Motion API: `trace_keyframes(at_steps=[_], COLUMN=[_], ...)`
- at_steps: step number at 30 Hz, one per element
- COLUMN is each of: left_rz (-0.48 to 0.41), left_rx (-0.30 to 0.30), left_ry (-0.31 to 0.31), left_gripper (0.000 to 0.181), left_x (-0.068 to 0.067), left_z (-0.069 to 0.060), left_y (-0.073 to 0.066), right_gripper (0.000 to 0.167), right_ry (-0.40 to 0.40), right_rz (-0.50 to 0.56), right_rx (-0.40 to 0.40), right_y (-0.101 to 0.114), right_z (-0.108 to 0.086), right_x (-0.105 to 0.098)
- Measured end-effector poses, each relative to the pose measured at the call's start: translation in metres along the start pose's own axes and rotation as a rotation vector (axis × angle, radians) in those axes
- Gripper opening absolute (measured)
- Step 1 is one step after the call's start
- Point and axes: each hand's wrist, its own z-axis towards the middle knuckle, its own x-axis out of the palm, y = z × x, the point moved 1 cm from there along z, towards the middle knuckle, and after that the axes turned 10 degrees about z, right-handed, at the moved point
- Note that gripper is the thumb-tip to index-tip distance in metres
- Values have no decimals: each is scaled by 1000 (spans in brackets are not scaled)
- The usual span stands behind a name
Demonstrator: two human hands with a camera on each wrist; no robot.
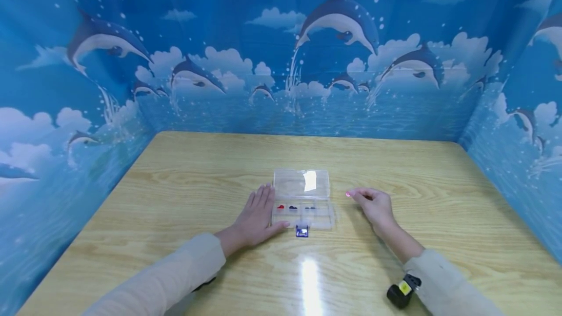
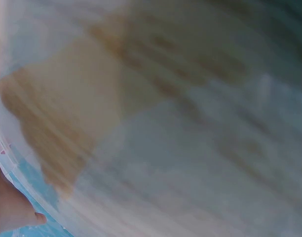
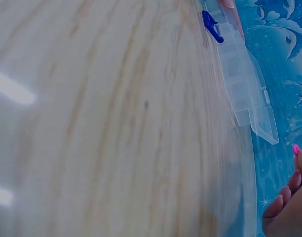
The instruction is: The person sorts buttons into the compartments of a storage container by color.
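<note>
A clear plastic compartment box [image 1: 322, 221] lies on the table with its lid [image 1: 290, 184] tipped back and its blue latch [image 1: 302, 231] toward the near side. Small red pieces [image 1: 280, 207] sit in its left back compartment, with dark pieces [image 1: 293, 207] in the compartments to the right. My left hand [image 1: 259, 216] rests at the box's left side, fingers straight, thumb by the front edge. Right of the box, my right hand [image 1: 375, 206] pinches a small round pink button [image 3: 296, 149] between thumb and finger, above the table. The left wrist view shows only part of the left hand [image 2: 15, 205].
The wood-grained table [image 1: 197, 169] is enclosed by a blue dolphin-print curtain [image 1: 263, 106] at the back and sides. A black device with a yellow label [image 1: 401, 291] is on the right sleeve. Light glares off the table in front of the box.
</note>
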Motion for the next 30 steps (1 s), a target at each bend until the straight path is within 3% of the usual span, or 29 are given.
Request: trace_keyframes(at_steps=[19, 30], left_rz=[9, 13], left_rx=[5, 10], left_ry=[4, -16], left_gripper=[93, 92], left_x=[0, 1], left_z=[1, 0], left_y=[0, 0], right_gripper=[24, 23], right_ry=[30, 62], right_rz=[59, 72], right_rx=[54, 36], right_y=[-1, -2], right_z=[-1, -3], right_x=[19, 33])
